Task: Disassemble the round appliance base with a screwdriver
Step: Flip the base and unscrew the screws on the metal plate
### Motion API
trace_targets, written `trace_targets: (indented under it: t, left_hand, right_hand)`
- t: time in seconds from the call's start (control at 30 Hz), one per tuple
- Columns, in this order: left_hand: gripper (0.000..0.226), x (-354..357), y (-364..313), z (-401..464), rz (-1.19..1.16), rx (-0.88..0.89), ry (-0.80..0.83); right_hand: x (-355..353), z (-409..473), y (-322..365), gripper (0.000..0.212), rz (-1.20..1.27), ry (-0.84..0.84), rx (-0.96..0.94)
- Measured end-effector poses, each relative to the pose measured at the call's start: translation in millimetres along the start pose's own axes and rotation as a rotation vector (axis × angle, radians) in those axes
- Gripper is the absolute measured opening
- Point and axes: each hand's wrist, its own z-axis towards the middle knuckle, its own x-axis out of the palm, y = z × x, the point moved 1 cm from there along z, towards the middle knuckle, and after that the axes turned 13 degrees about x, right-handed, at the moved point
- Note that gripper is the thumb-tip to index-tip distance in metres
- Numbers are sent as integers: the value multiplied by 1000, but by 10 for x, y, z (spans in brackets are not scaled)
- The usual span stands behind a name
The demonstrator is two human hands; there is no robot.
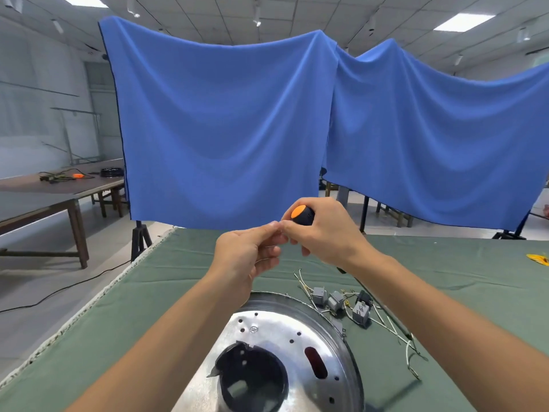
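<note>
Hands above the metal base (300, 337): right hand (328, 233) gripping the screwdriver (303, 215), left hand (252, 252) pinching near it, contents unclear; advisable: seating the tip squarely before turning.

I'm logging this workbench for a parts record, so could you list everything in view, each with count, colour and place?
round appliance base: one, silver metal with a dark central opening, near table edge.
relay blocks: about four, grey and black, wired, right of the base.
loose wires: several, pale, trailing right of the blocks.
screwdriver: one, black handle with orange cap, raised above the table.
table cloth: one, green.
yellow item: one, far right edge, unclear.
blue drapes: two, hung behind.
side table: one, brown, left, with cables.
left hand: fingertips pinched, contents hidden.
right hand: grips the screwdriver.
</note>
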Motion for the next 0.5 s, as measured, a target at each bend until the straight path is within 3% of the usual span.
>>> trace_targets:
  t: [0.13,0.27,0.37,0.5]
  left_hand:
    - [19,-134,171,138,242,58,40]
    - [18,-372,423,238,916,291,117]
    - [8,-511,607,270,1146,189,266]
    - [22,-596,712,267,1252,85,363]
  right_hand:
    - [62,137,-237,18,-66,63,133]
    - [218,268,-685,16,-254,272,377]
    - [445,320,-1012,18,-431,370,501]
    - [695,412,-1241,25,-543,380,611]
